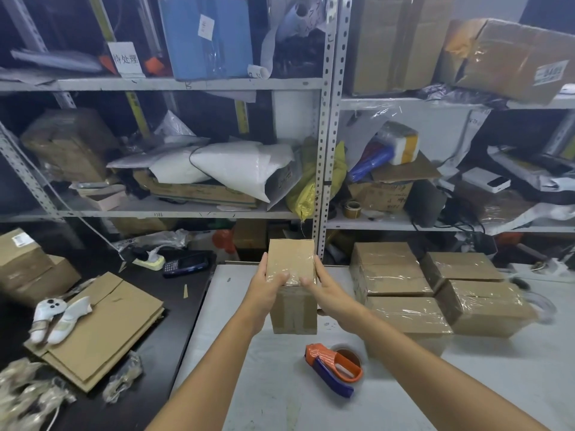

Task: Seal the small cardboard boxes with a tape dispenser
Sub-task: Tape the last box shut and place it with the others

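A small cardboard box with clear tape across its top is held up above the grey table. My left hand grips its left side with the thumb on the taped top. My right hand grips its right side, thumb also on top. The orange and blue tape dispenser lies on the table just below and nearer to me, untouched. Several taped boxes are grouped on the table to the right.
Flattened cardboard sheets lie on the dark table at left, with white controllers, a calculator and plastic bags. Cluttered metal shelves stand close behind the table.
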Demonstrator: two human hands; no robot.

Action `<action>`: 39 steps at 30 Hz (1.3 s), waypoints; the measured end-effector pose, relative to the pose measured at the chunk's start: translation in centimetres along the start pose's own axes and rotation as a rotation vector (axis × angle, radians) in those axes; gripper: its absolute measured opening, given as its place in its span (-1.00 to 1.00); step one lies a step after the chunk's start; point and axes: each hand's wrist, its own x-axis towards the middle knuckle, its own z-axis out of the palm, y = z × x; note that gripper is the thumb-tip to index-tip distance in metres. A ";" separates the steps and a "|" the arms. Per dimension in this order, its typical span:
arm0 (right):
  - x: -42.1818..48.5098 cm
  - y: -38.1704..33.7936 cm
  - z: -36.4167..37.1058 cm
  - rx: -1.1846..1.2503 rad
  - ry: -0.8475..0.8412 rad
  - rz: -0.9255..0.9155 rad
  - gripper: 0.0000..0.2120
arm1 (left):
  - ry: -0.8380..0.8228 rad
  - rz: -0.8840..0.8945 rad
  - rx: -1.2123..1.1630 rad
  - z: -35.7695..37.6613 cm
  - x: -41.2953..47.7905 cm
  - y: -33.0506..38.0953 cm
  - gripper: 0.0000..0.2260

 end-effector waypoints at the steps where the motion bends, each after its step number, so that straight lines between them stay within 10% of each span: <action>1: -0.1 -0.1 0.2 -0.007 -0.002 -0.004 -0.36 | 0.012 0.004 0.010 0.0 -0.2 0.1 -0.31; 8: -0.1 0.2 0.1 -0.069 -0.029 0.000 -0.22 | 0.180 0.003 -0.012 0.7 -0.5 0.5 -0.40; 16: 1.0 1.6 -1.4 0.083 0.105 0.078 -0.38 | -0.048 0.044 0.011 -0.2 -1.0 1.4 -0.15; 20: 1.2 1.1 -1.1 0.131 0.132 0.126 -0.41 | 0.007 0.141 0.165 -0.2 -0.9 1.7 -0.39; 30: 2.0 -0.1 -1.2 -0.383 0.059 -0.182 -0.48 | -0.044 0.129 0.272 -1.3 -0.6 2.5 -0.46; 39: 2.8 2.1 -2.1 -0.039 0.411 -0.046 -0.60 | 0.184 0.056 0.175 -3.9 1.3 0.7 -0.50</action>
